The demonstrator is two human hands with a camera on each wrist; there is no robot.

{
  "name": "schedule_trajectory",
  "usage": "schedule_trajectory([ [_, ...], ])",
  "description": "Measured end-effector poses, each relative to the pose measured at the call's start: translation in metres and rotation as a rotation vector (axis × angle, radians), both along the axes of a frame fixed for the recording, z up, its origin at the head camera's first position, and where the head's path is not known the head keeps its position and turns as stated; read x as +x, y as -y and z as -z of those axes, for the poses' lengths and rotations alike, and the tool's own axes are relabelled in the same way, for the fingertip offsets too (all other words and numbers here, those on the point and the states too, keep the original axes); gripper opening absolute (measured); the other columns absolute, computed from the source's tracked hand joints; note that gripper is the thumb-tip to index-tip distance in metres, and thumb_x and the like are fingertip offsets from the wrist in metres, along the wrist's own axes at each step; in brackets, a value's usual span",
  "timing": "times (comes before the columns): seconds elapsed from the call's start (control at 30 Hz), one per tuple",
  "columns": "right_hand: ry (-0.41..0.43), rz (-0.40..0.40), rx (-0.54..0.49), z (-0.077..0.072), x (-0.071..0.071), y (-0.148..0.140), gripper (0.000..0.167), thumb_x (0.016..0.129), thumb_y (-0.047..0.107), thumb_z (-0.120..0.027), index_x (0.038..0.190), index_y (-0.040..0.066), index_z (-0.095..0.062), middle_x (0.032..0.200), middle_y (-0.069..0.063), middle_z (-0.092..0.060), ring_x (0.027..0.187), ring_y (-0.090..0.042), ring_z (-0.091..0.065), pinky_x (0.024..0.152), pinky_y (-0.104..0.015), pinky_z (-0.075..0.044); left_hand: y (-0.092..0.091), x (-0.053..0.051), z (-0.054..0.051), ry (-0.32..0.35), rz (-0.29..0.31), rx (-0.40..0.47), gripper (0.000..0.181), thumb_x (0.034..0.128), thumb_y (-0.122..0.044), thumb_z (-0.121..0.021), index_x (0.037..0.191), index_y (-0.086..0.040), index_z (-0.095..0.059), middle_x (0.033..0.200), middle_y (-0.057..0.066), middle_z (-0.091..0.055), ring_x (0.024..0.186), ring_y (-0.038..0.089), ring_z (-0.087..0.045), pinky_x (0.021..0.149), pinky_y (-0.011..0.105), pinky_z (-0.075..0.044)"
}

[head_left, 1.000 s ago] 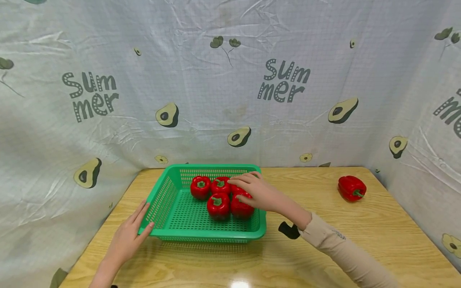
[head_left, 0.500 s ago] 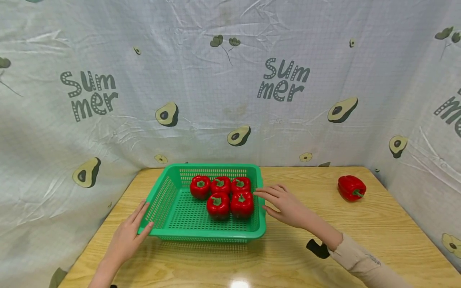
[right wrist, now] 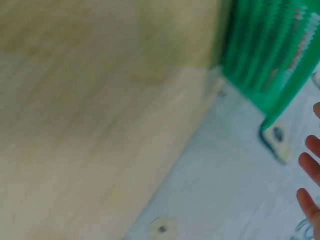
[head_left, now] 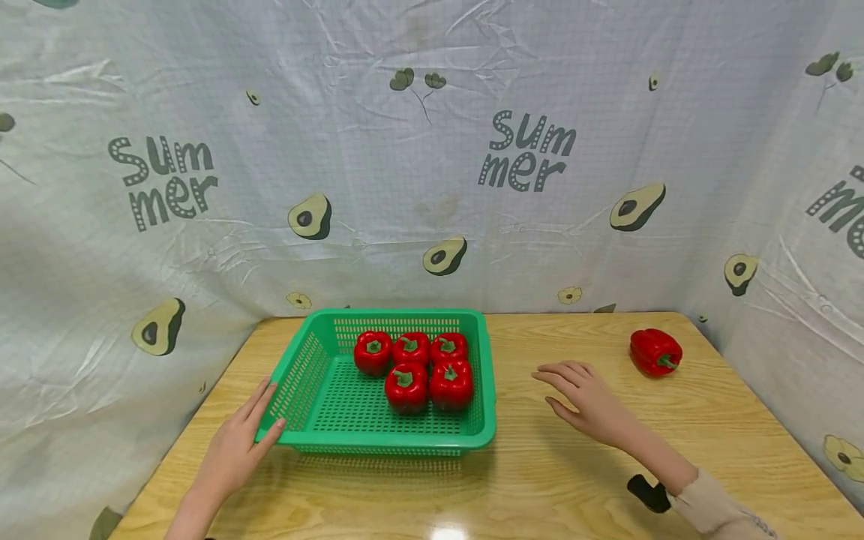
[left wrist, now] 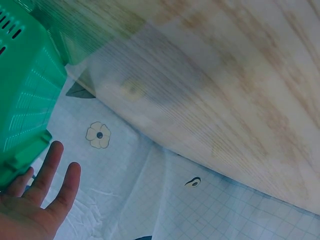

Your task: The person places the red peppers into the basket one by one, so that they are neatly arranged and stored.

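A green plastic basket (head_left: 324, 439) stands on the table, with several red bell peppers (head_left: 407, 388) grouped in its middle and right part, stems up. My left hand (head_left: 232, 450) rests on the basket's left rim with its fingers straight; the left wrist view shows the fingers (left wrist: 48, 172) at the basket's edge. To the right of the basket, my right hand (head_left: 587, 401) hovers over the table, fingers loosely extended and holding nothing. Another red bell pepper (head_left: 656, 352) lies on its side at the table's back right, beyond the right hand.
The wooden table (head_left: 540, 480) reaches back to a hanging pale cloth (head_left: 378, 172) printed with avocados and lettering. Cloth also closes off the left and right sides. A black strap piece (head_left: 648, 493) hangs at my right wrist.
My right hand has drawn back from above the peppers in the basket and moved right, out over the table. The left hand keeps its place on the rim.
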State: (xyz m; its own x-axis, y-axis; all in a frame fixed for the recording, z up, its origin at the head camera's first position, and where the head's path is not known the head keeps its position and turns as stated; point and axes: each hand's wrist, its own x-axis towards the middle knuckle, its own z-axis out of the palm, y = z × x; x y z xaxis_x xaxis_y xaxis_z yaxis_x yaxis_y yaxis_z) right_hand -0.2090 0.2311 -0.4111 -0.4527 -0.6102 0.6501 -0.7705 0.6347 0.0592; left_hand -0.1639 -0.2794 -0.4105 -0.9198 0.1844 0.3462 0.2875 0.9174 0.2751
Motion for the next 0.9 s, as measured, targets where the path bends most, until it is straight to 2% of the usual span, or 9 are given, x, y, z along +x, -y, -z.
schedule_trajectory([
  [0.3,-0.037,0.097,0.036,0.021,0.003,-0.053,0.058,0.094,0.044,-0.022,0.108,0.003,-0.061,0.107,-0.008,-0.059,0.093,-0.022,-0.052,0.082,-0.034,-0.033,0.001,0.0,0.002,-0.02,0.0,0.012,0.059,0.0906,-0.027,-0.05,0.139,-0.003,-0.029,0.144,0.02,-0.028,0.113,0.046,-0.044,0.081,0.058,-0.041],
  [0.47,-0.042,0.152,0.061,0.029,0.003,-0.079,0.061,0.094,0.045,-0.019,0.107,0.003,-0.06,0.105,-0.009,-0.059,0.093,-0.022,-0.051,0.077,-0.038,-0.035,0.001,0.0,0.002,-0.001,-0.001,0.018,0.059,0.091,-0.028,-0.05,0.14,-0.003,-0.028,0.144,0.019,-0.027,0.114,0.046,-0.044,0.082,0.058,-0.041],
  [0.6,-0.053,0.192,0.07,0.031,0.001,-0.099,0.063,0.094,0.047,-0.017,0.106,0.002,-0.059,0.103,-0.01,-0.059,0.092,-0.024,-0.05,0.074,-0.041,-0.036,0.0,0.0,0.002,0.001,-0.002,0.012,0.059,0.0909,-0.028,-0.05,0.14,-0.003,-0.028,0.144,0.02,-0.027,0.114,0.045,-0.044,0.082,0.058,-0.041],
  [0.8,-0.093,0.247,0.093,0.031,-0.01,-0.128,0.066,0.093,0.049,-0.015,0.106,0.001,-0.058,0.104,-0.015,-0.057,0.093,-0.03,-0.048,0.072,-0.047,-0.037,0.001,0.001,0.003,0.009,-0.004,0.014,0.059,0.091,-0.028,-0.05,0.14,-0.003,-0.028,0.144,0.019,-0.027,0.114,0.045,-0.044,0.082,0.057,-0.041],
  [0.9,-0.079,0.28,0.105,0.03,-0.015,-0.14,0.069,0.091,0.053,-0.013,0.108,0.002,-0.056,0.107,-0.017,-0.054,0.095,-0.034,-0.045,0.073,-0.051,-0.035,0.001,0.001,0.002,0.023,-0.006,0.017,0.059,0.0913,-0.029,-0.049,0.14,-0.003,-0.027,0.145,0.019,-0.026,0.115,0.046,-0.043,0.083,0.058,-0.04],
])
